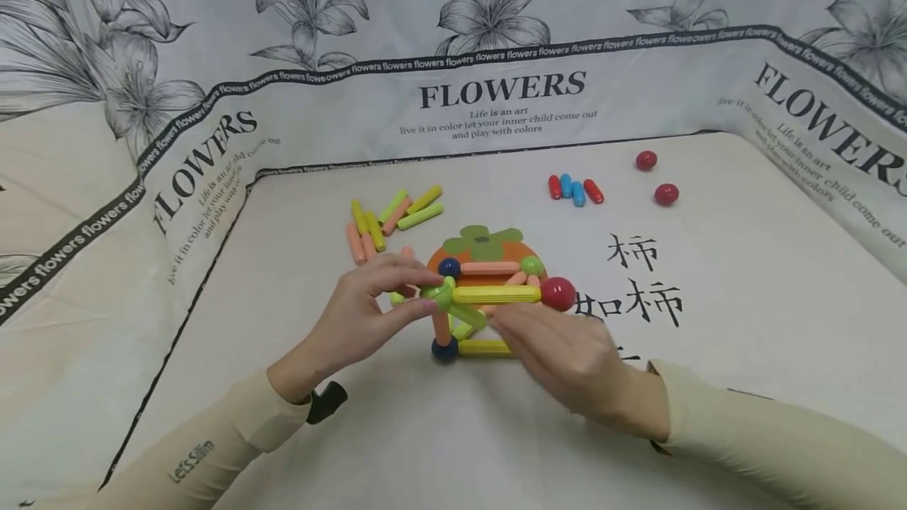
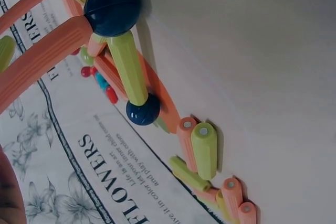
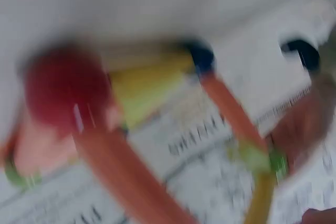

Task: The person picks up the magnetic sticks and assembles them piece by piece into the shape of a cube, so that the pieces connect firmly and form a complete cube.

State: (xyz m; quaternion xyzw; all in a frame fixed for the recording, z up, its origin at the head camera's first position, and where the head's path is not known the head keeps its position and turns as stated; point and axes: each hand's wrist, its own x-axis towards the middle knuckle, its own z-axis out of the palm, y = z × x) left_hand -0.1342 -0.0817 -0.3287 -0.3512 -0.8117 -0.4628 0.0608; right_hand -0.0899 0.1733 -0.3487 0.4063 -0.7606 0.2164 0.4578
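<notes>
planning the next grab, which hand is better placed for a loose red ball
Probably the right hand: the loose red balls lie on its side, while the left hand pinches a green ball.

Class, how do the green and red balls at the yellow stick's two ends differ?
The green ball is light green; the red ball is deep red. The left hand partly hides the green ball, while the red ball shows almost whole. Both are round, shiny and joined to the yellow stick.

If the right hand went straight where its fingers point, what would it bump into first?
Likely the light-green plastic-looking rod slanting down from the glossy green ball, though depth is unclear.
</notes>
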